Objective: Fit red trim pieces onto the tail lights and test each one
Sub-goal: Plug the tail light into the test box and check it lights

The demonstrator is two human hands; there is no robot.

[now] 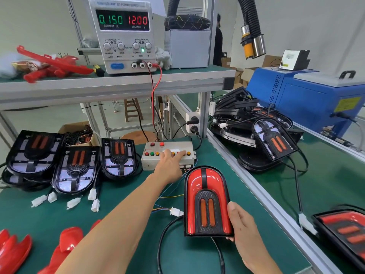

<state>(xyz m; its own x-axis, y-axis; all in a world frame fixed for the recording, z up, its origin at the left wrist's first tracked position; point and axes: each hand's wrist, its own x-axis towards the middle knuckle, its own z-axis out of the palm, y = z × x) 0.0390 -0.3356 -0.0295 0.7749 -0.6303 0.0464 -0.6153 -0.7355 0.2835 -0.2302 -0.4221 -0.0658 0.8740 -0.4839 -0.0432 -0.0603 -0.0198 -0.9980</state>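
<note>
My right hand (241, 222) grips the lower right edge of a tail light (206, 201) that has red trim fitted, holding it tilted above the green mat. Its red band glows and its cable runs to a white connector (176, 212). My left hand (170, 162) reaches forward with its fingertips on the buttons of the white test box (167, 157). Three untrimmed tail lights (77, 171) lie in a row at the left. Loose red trim pieces (68, 240) lie at the bottom left.
A power supply (123, 34) on the shelf reads 0.150 A and 12.00 V. More red trim (53, 65) lies on the shelf at left. Black tail lights (274, 139) pile up on the right bench beside a blue machine (308, 99). A trimmed light (347, 232) sits far right.
</note>
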